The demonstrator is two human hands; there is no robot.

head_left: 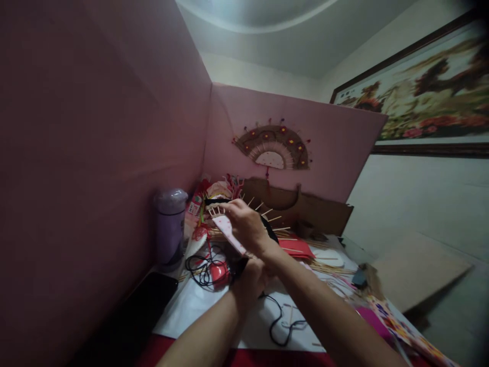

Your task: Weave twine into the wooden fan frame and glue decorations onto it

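Two forearms (317,300), one handheld fan (226,230)

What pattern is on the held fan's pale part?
Small reddish spots on the pale part, seen in the head view.

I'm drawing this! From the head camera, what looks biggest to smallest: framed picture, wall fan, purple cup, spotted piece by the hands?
Framed picture, cut off at the edge
Wall fan and purple cup: too close to rank; fan wider, cup nearer
Spotted piece
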